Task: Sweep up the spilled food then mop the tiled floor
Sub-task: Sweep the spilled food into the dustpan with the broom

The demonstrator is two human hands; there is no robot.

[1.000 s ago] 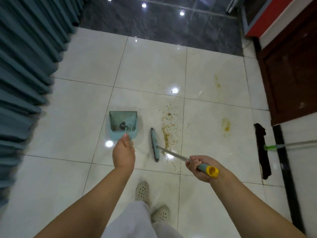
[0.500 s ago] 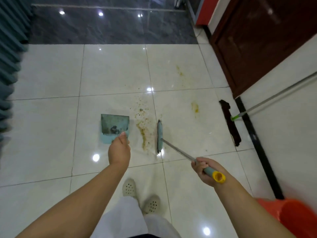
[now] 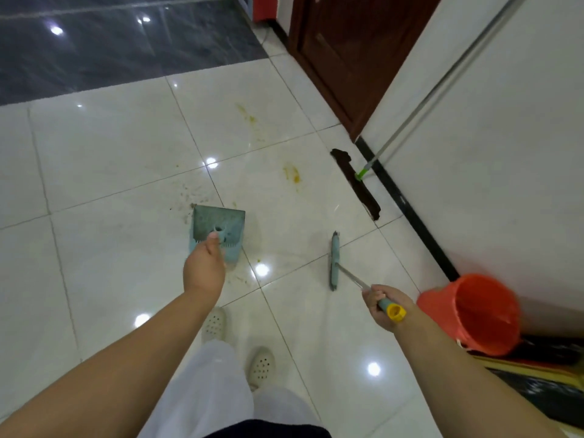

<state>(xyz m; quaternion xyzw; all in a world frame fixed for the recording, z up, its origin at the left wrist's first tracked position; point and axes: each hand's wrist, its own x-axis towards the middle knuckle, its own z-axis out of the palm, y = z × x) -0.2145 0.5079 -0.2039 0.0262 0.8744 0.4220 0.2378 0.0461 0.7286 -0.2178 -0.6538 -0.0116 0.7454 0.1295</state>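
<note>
My left hand (image 3: 203, 268) grips the handle of a teal dustpan (image 3: 218, 227) whose mouth faces away from me on the white tiled floor (image 3: 110, 159). My right hand (image 3: 384, 303) holds the yellow-capped handle of a teal broom (image 3: 333, 260), whose head rests on the floor to the right of the pan, apart from it. Brown crumbs (image 3: 186, 200) lie just beyond the pan's far left corner. Yellow stains (image 3: 292, 173) mark the tiles farther on. A dark flat mop (image 3: 358, 184) with a metal pole leans against the right wall.
An orange bucket (image 3: 474, 314) stands by the wall at my right, with dark bags behind it. A brown door (image 3: 347, 52) and a black skirting strip (image 3: 407, 210) line the right side. Dark tiles (image 3: 110, 42) begin at the back. My feet in white clogs (image 3: 240, 343) stand below the pan.
The view has swung to the right, bringing the bucket fully in. The broom head has moved right, away from the spill, and the dustpan now sits over where the brown streak lay.
</note>
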